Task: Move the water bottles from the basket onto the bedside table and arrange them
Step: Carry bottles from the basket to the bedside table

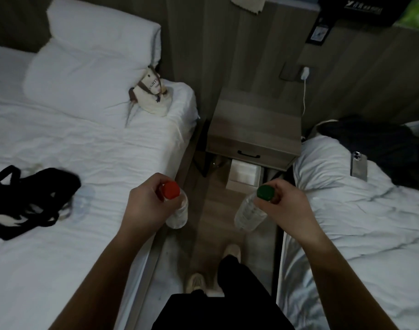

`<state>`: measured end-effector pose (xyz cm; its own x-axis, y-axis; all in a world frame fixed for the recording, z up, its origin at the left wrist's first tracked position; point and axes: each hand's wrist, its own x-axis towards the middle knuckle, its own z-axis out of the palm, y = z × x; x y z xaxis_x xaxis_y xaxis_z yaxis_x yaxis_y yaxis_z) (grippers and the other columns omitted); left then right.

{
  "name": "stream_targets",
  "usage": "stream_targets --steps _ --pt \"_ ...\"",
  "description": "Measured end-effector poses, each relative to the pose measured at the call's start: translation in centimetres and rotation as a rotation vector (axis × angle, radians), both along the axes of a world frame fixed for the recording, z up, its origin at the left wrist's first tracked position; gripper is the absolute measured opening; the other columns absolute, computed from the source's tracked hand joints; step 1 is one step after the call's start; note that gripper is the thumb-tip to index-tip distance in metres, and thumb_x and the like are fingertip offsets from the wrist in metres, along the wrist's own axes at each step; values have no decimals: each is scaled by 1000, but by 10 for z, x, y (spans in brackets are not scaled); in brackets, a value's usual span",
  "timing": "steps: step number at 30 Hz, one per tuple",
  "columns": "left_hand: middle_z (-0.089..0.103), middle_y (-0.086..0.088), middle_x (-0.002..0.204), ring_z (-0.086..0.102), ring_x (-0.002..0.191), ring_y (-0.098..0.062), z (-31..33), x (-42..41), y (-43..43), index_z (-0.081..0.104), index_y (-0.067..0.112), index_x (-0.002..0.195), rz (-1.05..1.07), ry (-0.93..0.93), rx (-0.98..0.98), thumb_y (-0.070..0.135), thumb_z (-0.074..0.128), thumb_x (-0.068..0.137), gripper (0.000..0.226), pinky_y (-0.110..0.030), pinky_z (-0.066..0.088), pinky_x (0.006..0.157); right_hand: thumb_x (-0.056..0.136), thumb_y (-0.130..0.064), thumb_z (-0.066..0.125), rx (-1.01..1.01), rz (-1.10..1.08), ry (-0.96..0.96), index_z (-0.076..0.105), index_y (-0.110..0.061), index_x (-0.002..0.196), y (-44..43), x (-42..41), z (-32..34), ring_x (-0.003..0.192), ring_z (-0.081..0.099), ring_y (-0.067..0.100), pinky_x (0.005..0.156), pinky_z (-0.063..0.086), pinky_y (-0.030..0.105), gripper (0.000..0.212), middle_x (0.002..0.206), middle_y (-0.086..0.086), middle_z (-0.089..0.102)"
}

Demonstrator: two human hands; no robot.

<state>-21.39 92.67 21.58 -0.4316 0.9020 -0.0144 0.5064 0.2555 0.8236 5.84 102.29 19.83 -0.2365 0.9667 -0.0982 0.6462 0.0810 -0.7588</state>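
My left hand (148, 206) grips a clear water bottle with a red cap (178, 213) by its neck. A second clear bottle, with a green cap (247, 213), hangs from my right hand (285, 208), also held near the neck. Both bottles are over the floor in the aisle between two beds. The wooden bedside table (256, 122) stands ahead against the wall, its top bare. A black bag (35, 198) lies on the left bed, with what looks like another clear bottle (81, 203) beside it, blurred.
White beds flank the narrow aisle. A small cream bag (153, 94) lies by the pillow on the left bed. A phone (359, 165) and dark clothing (379, 141) rest on the right bed. A white box (245, 175) sits under the table. A charger cable (305, 96) hangs from the wall.
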Motion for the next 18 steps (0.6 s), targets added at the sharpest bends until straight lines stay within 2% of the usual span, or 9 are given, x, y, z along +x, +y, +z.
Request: stream_targets --steps 6,10,13,18 --pt "68 6 72 62 71 -3 -14 13 76 66 23 81 -37 -6 -32 14 80 70 21 -11 48 60 75 -21 78 -69 -32 38 64 -21 85 74 14 -14 71 62 9 63 51 28 17 78 -1 66" --pt "67 7 73 62 74 3 -21 30 143 65 24 81 -39 13 -68 14 81 69 22 -8 48 59 74 -31 78 -56 -26 -32 63 -25 89 145 20 -22 75 61 3 66 49 23 21 80 -8 66" --pt "67 8 71 63 69 0 -21 40 190 65 26 80 -29 15 -55 15 81 69 22 -10 47 59 72 -35 78 -25 18 -39 61 -29 87 198 27 -24 74 61 4 68 52 29 23 79 -10 65" --pt "65 9 68 62 65 -6 -9 56 261 63 26 78 24 96 16 17 81 68 23 -21 53 63 76 -38 76 14 83 -40 58 -31 84 284 38 -14 73 62 6 69 55 34 20 77 -10 65"
